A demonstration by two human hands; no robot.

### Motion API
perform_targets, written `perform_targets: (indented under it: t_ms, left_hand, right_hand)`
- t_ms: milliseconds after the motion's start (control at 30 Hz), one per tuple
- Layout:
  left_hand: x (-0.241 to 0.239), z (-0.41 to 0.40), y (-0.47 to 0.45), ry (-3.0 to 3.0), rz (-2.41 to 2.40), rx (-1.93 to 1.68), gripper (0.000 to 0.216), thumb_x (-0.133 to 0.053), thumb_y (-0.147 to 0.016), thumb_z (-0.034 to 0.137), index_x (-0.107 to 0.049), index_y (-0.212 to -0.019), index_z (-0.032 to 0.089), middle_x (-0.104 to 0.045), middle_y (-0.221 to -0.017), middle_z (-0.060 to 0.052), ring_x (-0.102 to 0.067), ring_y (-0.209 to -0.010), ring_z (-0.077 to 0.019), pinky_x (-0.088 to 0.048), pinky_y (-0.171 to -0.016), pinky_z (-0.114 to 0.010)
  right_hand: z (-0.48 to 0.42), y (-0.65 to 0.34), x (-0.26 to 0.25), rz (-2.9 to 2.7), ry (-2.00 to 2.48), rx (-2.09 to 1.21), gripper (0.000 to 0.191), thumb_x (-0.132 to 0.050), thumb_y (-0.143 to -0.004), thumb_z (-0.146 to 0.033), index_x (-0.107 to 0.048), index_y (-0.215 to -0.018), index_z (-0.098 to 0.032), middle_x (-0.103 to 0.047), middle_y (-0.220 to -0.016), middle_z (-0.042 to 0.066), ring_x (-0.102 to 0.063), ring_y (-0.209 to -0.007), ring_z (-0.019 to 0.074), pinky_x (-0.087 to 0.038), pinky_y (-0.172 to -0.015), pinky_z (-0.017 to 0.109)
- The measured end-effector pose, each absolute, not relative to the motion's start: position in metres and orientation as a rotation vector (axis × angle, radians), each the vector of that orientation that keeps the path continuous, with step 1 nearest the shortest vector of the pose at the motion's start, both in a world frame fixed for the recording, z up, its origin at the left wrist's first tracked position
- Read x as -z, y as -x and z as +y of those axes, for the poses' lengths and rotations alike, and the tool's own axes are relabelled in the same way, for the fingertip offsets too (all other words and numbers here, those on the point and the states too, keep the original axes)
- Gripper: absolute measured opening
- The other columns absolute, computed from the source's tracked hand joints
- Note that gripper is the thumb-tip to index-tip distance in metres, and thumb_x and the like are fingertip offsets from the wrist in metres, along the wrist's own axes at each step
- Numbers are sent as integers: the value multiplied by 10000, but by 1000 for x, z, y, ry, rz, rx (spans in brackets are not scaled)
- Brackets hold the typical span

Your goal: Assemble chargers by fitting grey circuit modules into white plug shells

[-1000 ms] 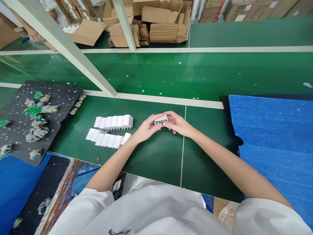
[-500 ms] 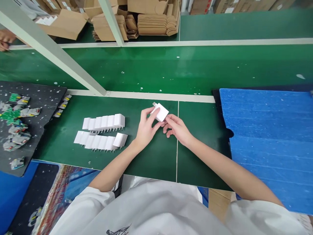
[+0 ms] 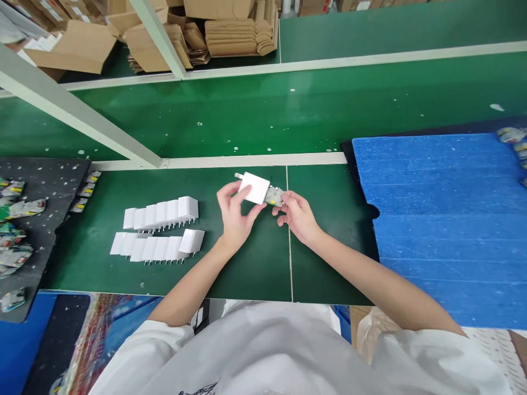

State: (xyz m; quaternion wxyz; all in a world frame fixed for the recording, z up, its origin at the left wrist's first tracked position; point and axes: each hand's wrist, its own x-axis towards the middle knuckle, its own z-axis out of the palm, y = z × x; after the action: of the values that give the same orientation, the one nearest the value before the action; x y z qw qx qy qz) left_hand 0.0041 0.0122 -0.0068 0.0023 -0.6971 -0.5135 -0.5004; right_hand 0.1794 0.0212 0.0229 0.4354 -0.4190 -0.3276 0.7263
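Over the middle of the green bench, my left hand grips a white charger housing between thumb and fingers; a plug prong sticks out at its upper left. My right hand pinches the outer end of a grey-green circuit board with yellow parts. The board's other end meets the housing's right side, and part of it seems to lie inside. To the left, a back row of white charger housings and a front row stand on the bench with their prongs down.
A black board with several circuit assemblies lies at the left. On the right is a blue mat, with more circuit assemblies at its far edge. A white slanted post rises at the left; flattened cardboard lies behind.
The circuit board now shows between my hands, sticking out of the housing, which is turned flatter. My hands are slightly further apart. The camera view has shifted to the right.
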Motion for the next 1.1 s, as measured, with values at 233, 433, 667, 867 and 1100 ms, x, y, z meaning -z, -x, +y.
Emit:
perform_targets:
  t_ms: [233, 433, 667, 867, 1100]
  left_hand:
    - [24, 17, -5, 2464, -2011, 1630, 259, -563, -970, 319, -497, -1212, 252, -494, -1302, -113, -597, -1195, -225, -593, -860, -329]
    - [21, 12, -12, 2662, -1885, 1381, 314, -635, -873, 217, -529, -1168, 233, -565, -1230, -101, -595, -1181, -251, -555, -977, -427]
    - [11, 8, -8, 2721, -1623, 1472, 432, -595, -978, 433, -527, -1346, 216, -591, -1304, -154, -572, -1260, -287, -503, -1073, -491]
    - [15, 14, -4, 2840, -1394, 1625, 449, -647, -950, 515, -622, -1295, 227, -665, -1223, -137, -605, -1221, -276, -530, -1051, -461]
    - [27, 17, -4, 2876, -1495, 1592, 573, -652, -897, 640, -689, -1256, 194, -718, -1189, -157, -606, -1237, -297, -507, -1101, -502]
  right_hand:
    - [22, -189, -17, -746, 1063, -1790, 451, -701, -772, -528, -349, -801, -248, -596, -799, -20, -578, -643, 97, -397, -409, 149]
    - [23, -191, -8, -775, 1020, -1831, 464, -701, -766, -543, -340, -798, -254, -577, -731, -42, -566, -601, 98, -413, -393, 152]
    - [19, -192, -10, -863, 1043, -1850, 421, -740, -753, -532, -438, -748, -238, -566, -624, -45, -532, -503, 107, -416, -348, 183]
    - [19, -190, -14, -836, 1056, -1879, 501, -837, -654, -610, -529, -696, -217, -544, -539, -44, -498, -449, 105, -421, -353, 213]
    - [16, -194, -16, -834, 1152, -1912, 730, -864, -556, -748, -598, -976, -212, -641, -548, -7, -525, -435, 142, -434, -394, 260]
